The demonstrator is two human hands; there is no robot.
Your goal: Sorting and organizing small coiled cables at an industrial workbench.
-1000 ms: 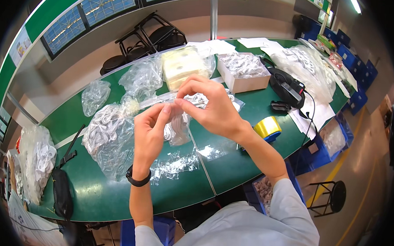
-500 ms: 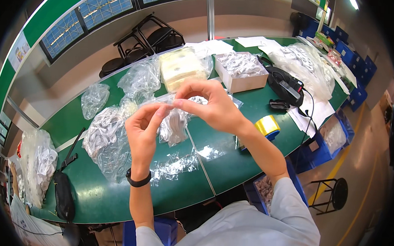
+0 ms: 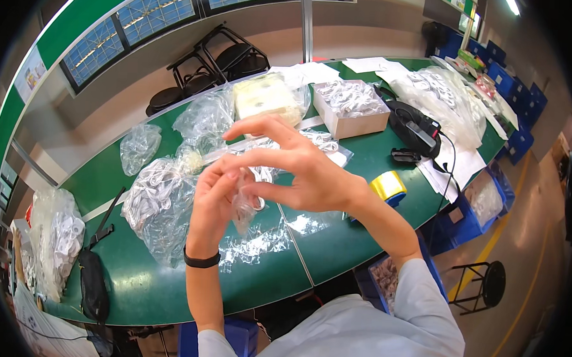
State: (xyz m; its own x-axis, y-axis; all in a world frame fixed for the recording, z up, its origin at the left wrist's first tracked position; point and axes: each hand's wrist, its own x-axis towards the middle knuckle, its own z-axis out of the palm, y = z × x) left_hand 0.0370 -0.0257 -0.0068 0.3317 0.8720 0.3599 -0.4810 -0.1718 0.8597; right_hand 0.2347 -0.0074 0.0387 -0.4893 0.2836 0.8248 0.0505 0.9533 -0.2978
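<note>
My left hand [image 3: 209, 204], with a black band at the wrist, is closed on a small clear plastic bag [image 3: 243, 216] that hangs beside its fingers. Whether anything is inside the bag, I cannot make out. My right hand [image 3: 302, 169] is just right of it, its fingers and thumb spread apart around the bag's upper side. White coiled cables [image 3: 326, 141] lie on the table behind my hands. To the left, a large clear bag of white cables [image 3: 151, 192] rests on the green table [image 3: 147, 294].
A cardboard box of white cables [image 3: 358, 125] stands beyond my right hand, near a black pouch [image 3: 412, 130] and a yellow tape roll [image 3: 388, 185]. Yellowish stacked sheets [image 3: 264, 98] lie at the back. Clear plastic pieces [image 3: 258, 241] lie in front. A blue bin [image 3: 453, 230] stands at right.
My hands were pinching together at the top of a clear bag. My right hand has opened and spread its fingers; the bag now hangs lower beside my left hand.
</note>
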